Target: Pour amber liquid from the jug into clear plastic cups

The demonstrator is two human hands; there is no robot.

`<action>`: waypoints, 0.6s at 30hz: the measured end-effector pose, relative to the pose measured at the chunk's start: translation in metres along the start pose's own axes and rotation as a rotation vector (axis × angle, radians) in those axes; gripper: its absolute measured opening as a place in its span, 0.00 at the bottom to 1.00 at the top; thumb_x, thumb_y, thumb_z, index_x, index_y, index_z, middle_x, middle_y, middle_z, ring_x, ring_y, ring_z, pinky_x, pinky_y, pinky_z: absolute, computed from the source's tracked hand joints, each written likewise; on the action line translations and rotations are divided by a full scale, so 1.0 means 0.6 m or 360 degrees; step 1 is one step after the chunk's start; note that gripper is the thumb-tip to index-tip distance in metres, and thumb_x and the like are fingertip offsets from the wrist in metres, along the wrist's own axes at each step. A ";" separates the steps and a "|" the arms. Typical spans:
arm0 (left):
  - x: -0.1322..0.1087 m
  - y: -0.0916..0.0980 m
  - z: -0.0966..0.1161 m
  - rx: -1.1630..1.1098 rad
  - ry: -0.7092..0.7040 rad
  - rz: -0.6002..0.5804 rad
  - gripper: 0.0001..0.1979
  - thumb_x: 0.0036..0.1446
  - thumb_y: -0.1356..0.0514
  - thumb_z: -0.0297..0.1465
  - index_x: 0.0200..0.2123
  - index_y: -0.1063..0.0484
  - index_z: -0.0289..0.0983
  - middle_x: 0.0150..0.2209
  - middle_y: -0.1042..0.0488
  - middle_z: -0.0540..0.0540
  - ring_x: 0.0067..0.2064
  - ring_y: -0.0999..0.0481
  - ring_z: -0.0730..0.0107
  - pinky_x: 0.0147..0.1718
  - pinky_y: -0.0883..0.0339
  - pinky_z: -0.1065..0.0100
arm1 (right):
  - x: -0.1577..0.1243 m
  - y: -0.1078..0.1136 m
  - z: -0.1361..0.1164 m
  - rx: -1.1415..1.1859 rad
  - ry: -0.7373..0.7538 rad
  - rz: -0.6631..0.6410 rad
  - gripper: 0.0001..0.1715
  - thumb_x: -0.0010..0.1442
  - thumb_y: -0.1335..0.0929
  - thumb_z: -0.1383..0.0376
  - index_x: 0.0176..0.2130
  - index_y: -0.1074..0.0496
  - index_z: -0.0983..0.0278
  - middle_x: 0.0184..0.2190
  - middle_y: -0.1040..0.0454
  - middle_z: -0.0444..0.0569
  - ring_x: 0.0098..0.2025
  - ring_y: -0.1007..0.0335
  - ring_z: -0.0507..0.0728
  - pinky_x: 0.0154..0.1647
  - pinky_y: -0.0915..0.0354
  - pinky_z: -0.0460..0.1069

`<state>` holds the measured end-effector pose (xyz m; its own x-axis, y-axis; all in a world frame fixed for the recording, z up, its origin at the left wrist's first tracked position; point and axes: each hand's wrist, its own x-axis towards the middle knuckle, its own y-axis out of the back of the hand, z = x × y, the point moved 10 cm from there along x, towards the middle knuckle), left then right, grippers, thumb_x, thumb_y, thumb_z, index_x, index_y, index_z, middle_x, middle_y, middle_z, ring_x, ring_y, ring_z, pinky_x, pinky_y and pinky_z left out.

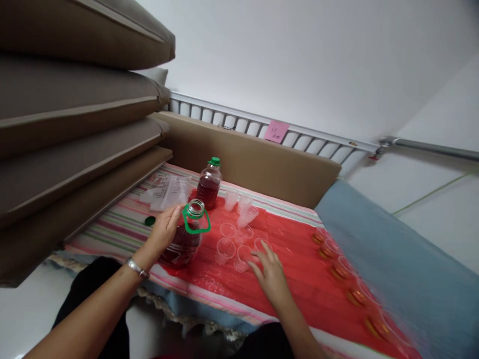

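Observation:
My left hand rests against the upper side of a large clear plastic bottle of dark red liquid. This bottle stands uncapped, with a green handle ring round its neck. My right hand is open, its fingers apart at the rims of several clear plastic cups grouped on a red plastic sheet. Whether a fingertip touches a cup I cannot tell. Stacked clear cups lie behind that group. A loose green cap lies left of my left hand.
A second bottle with its green cap on stands behind. Clear plastic packaging lies on the striped cloth. Several cups holding amber liquid line the right edge. Stacked cushions rise at left; a brown board stands behind.

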<state>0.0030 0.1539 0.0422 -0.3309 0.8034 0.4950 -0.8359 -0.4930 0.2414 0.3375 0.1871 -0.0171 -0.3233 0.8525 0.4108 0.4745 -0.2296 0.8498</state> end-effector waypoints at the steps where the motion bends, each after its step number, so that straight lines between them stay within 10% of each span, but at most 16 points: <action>1: -0.001 0.000 0.000 -0.0024 0.0005 0.0006 0.24 0.62 0.52 0.44 0.45 0.25 0.34 0.47 0.22 0.40 0.52 0.26 0.57 0.55 0.39 0.59 | 0.001 0.024 -0.029 0.0106 0.0091 0.0086 0.11 0.59 0.33 0.62 0.42 0.25 0.62 0.56 0.31 0.60 0.57 0.34 0.65 0.55 0.36 0.62; 6: -0.008 0.004 0.000 -0.0145 0.0031 0.0096 0.22 0.63 0.52 0.41 0.48 0.26 0.34 0.49 0.23 0.40 0.53 0.27 0.61 0.56 0.40 0.61 | 0.011 0.115 -0.232 0.0475 0.0610 0.0372 0.11 0.64 0.36 0.66 0.47 0.29 0.60 0.47 0.26 0.53 0.49 0.29 0.58 0.50 0.32 0.55; 10: -0.016 0.008 -0.009 -0.0271 0.0091 0.0182 0.21 0.62 0.51 0.41 0.47 0.26 0.35 0.50 0.24 0.41 0.54 0.28 0.63 0.58 0.42 0.62 | 0.023 0.106 -0.362 0.0504 0.0935 0.0451 0.14 0.63 0.35 0.69 0.49 0.33 0.63 0.46 0.26 0.54 0.50 0.32 0.59 0.51 0.35 0.56; 18: -0.094 0.045 -0.156 -0.0489 0.0649 0.0440 0.19 0.63 0.49 0.41 0.48 0.29 0.35 0.53 0.28 0.40 0.56 0.31 0.60 0.56 0.40 0.53 | 0.074 0.028 -0.345 0.0207 0.0861 0.0242 0.14 0.67 0.39 0.59 0.32 0.32 0.62 0.27 0.30 0.48 0.32 0.37 0.58 0.35 0.41 0.53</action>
<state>-0.0417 0.1265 -0.0574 -0.6460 0.7523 0.1292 -0.7631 -0.6321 -0.1346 0.1618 0.1241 0.0840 -0.6002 0.4452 0.6644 0.6338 -0.2419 0.7347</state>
